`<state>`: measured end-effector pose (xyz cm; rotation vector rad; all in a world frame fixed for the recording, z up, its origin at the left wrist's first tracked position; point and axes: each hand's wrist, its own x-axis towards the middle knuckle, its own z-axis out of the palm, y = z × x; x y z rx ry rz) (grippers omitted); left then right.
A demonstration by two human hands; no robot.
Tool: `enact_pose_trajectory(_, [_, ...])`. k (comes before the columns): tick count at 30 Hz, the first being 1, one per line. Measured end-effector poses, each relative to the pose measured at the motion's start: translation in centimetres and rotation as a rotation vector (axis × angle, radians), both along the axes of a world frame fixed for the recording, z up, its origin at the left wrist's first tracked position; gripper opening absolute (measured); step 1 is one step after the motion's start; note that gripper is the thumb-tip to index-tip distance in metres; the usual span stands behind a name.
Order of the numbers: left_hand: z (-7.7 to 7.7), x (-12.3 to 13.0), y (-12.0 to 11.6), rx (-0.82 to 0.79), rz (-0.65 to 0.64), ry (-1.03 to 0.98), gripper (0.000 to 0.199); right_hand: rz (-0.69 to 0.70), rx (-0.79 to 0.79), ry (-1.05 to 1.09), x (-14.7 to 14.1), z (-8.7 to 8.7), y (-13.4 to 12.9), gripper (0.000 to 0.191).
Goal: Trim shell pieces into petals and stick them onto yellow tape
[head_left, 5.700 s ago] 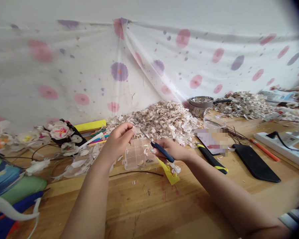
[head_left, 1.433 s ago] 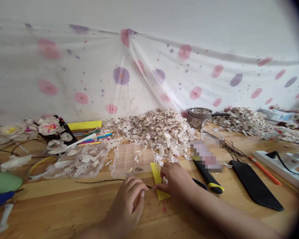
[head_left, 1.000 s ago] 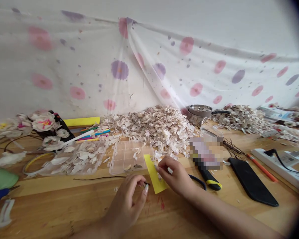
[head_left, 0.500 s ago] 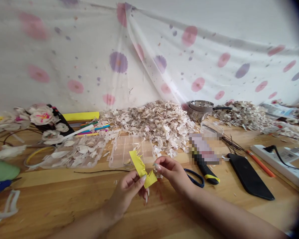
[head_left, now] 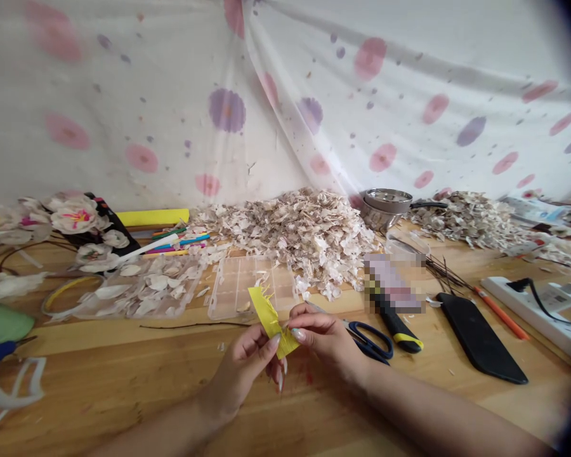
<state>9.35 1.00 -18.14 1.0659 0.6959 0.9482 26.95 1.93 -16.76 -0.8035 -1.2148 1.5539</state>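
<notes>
A strip of yellow paper [head_left: 269, 327] with a frayed, fringed edge stands up between my hands. My left hand [head_left: 245, 358] pinches its lower part, and my right hand [head_left: 321, 336] grips its lower end from the other side. Blue-handled scissors [head_left: 368, 343] lie against my right hand, their metal blades running behind the fingers. I cannot tell whether the fingers touch them. A thin dark wire [head_left: 190, 325] lies on the table to the left of my left hand.
Behind my hands are a transparent compartment box [head_left: 233, 285], a tray of white petals [head_left: 143, 295] and a large heap of petal scraps [head_left: 290, 241]. To the right lie a yellow-and-black handled tool [head_left: 397, 336], a black pad [head_left: 478, 339] and a power strip [head_left: 528, 311].
The yellow strip has risen off the table into both hands, and its edge now looks fringed. The scissors have shifted up against my right hand, with their blades showing.
</notes>
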Motion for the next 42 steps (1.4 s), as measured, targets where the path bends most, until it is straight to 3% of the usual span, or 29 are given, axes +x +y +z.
enact_pose_trajectory(10, [-0.1, -0.1, 0.0, -0.023, 0.014, -0.003, 0.031, 0.0, 0.1, -0.055, 0.2, 0.7, 0.0, 0.01])
enact_pose_trajectory(23, [-0.5, -0.2, 0.2, -0.017, 0.001, 0.01, 0.029, 0.135, 0.06, -0.048, 0.3, 0.6, 0.3, 0.018])
enact_pose_trajectory(42, [-0.1, -0.1, 0.3, -0.042, 0.007, 0.02, 0.031, 0.092, -0.05, 0.002, -0.4, 1.0, 0.0, 0.021])
